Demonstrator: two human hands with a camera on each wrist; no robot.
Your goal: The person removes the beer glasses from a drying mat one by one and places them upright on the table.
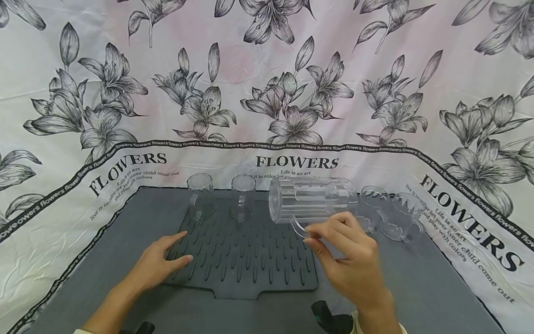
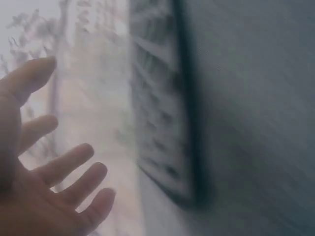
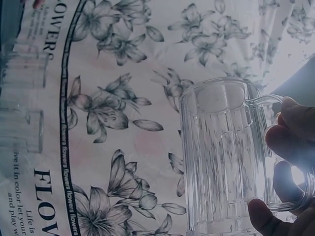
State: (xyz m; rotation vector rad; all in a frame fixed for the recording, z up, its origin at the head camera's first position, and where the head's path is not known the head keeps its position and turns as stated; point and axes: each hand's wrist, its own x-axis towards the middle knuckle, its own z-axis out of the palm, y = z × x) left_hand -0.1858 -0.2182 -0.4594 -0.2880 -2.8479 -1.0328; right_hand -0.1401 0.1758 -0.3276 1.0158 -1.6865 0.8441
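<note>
A clear ribbed glass mug point(image 1: 310, 202) lies sideways in the air above the right part of a dark grey ridged drying mat point(image 1: 238, 293). My right hand point(image 1: 352, 262) holds it by its handle; the right wrist view shows the fingers curled about the handle of the mug point(image 3: 221, 162). At the mat's left edge is my left hand point(image 1: 152, 262), thumb and fingers spread, holding nothing. Whether it touches the mat cannot be told. Two clear mugs point(image 1: 201, 197) point(image 1: 243, 199) stand along the mat's back edge.
To the right of the mat, more clear glass mugs point(image 1: 402, 215) stand on the grey table point(image 1: 442, 287), partly behind the held mug. A white cloth point(image 1: 233, 160) with printed flowers and lettering hangs behind the table and along its sides.
</note>
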